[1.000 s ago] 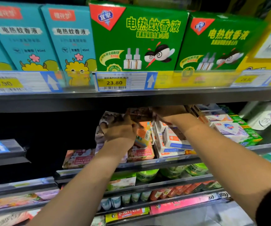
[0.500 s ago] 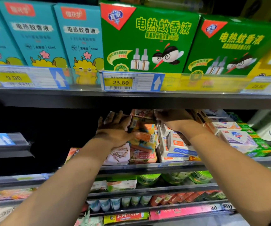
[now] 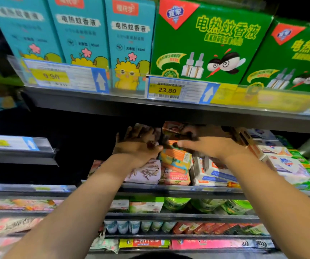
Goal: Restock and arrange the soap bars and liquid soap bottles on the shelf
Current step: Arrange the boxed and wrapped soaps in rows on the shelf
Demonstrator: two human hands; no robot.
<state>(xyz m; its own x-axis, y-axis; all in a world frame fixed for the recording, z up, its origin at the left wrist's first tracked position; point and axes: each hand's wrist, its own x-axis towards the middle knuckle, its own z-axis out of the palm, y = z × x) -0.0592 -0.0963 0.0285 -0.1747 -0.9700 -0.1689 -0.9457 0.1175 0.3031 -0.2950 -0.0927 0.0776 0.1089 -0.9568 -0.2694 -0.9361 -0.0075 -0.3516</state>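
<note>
Standing stacked on the soap shelf [image 3: 169, 190], the orange soap boxes [image 3: 176, 161] are flanked by floral soap packs [image 3: 145, 173] on the left and white soap boxes [image 3: 212, 171] on the right. The top orange box [image 3: 172, 128] is gripped by the right hand [image 3: 214, 146], fingers curled over it and thumb set beneath, though the detail is softened by blur. The floral packs are pressed by the left hand [image 3: 137, 146], its fingers held straight and spread. Above, green mosquito-liquid boxes [image 3: 206, 43] and teal boxes [image 3: 79, 30] are shelved behind a price tag [image 3: 167, 90] marked 23.80.
</note>
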